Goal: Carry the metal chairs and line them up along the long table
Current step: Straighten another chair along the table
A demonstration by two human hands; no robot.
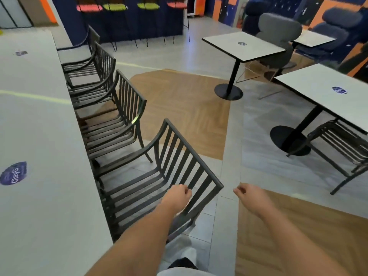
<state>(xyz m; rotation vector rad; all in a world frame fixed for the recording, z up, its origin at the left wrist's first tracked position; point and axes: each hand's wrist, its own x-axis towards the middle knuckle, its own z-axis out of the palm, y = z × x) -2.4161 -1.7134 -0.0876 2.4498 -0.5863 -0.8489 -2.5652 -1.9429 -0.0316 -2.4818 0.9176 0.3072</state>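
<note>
four dark metal chairs are standing in a row along the right edge of the long bench, a pale grey slab running down the left of the view and carrying a round purple sticker. the nearest chair is sitting angled, its slatted back turned toward the camera; the second chair, third chair and farthest chair are tucked in beyond it, each with slatted seat, vertical bars and curved arms. the left hand is hovering just in front of the nearest chair's back, fingers loosely curled and gripping nothing; whether it is touching the bars cannot be told. the right hand is hanging over the floor, well apart from the chair, fingers loosely curled, holding nothing. to the right, two square white pedestal tables, one far and one near, are standing on round black bases, with a fifth slatted chair under the near one. the floor is mixing grey tile with wood-grain panels.
</note>
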